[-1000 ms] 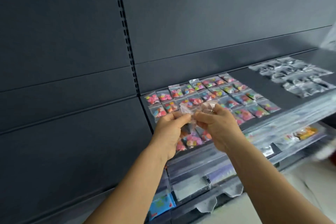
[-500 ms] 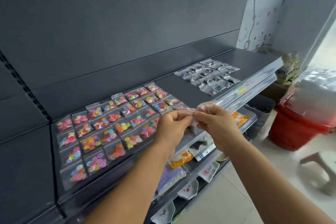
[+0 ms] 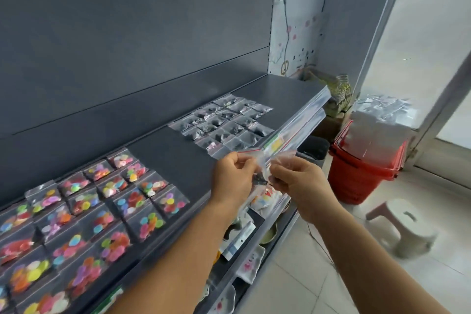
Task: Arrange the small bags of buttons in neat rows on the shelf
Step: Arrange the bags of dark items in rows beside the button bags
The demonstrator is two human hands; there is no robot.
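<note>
Bare dark shelf [image 3: 163, 150] strip between bag groups; both hands' grip pinching clear bag [image 3: 265, 160] near front edge.

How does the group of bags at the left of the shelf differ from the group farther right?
The left group of bags holds bright multicoloured buttons; the right group of bags holds dark contents, too small to make out. The left group lies nearer the camera and runs off the frame's left edge; the right group lies wholly in view. Both are small clear bags lying flat in rows on the same dark shelf, with bare shelf between them.
</note>
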